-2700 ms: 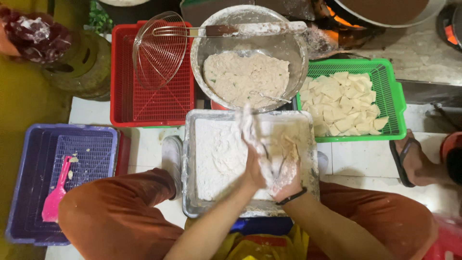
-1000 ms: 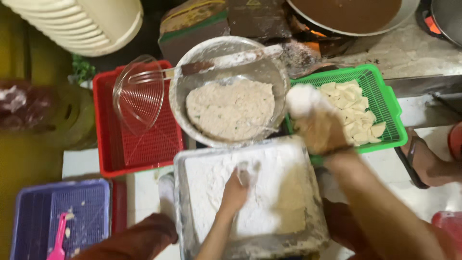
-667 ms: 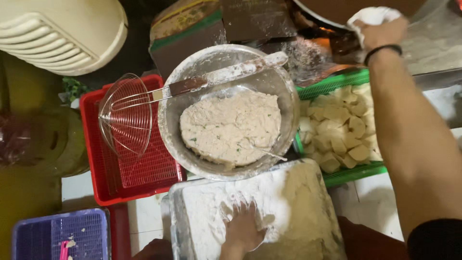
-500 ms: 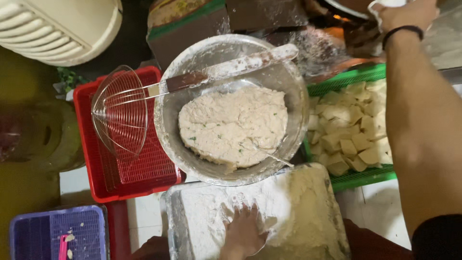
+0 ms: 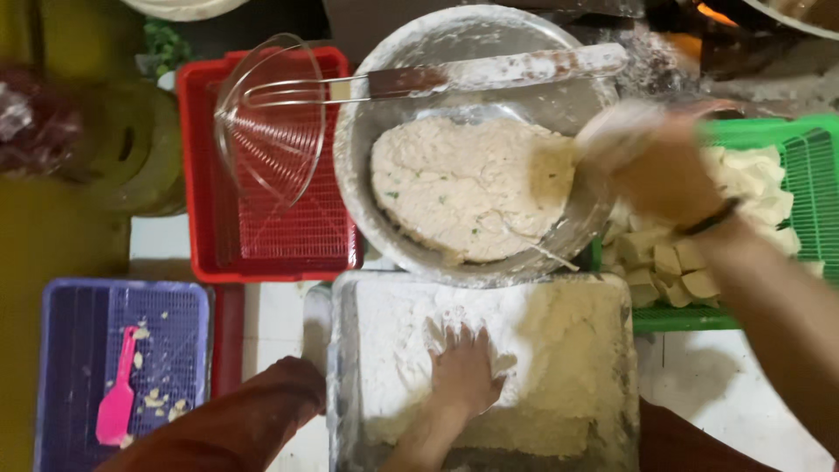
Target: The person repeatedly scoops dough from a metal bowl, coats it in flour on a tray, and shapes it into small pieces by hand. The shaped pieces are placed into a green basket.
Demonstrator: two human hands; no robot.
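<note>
Head view: white tiled floor (image 5: 725,385); left hand (image 5: 463,371) flat in flour tray (image 5: 345,367), right hand (image 5: 651,166) blurred, grip unclear.

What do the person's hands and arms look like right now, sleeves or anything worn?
Both forearms are bare, no sleeves in view. The left hand is dusted with white flour across its fingers. The right hand is blurred, also flour-coated, with a dark band around the wrist.
</note>
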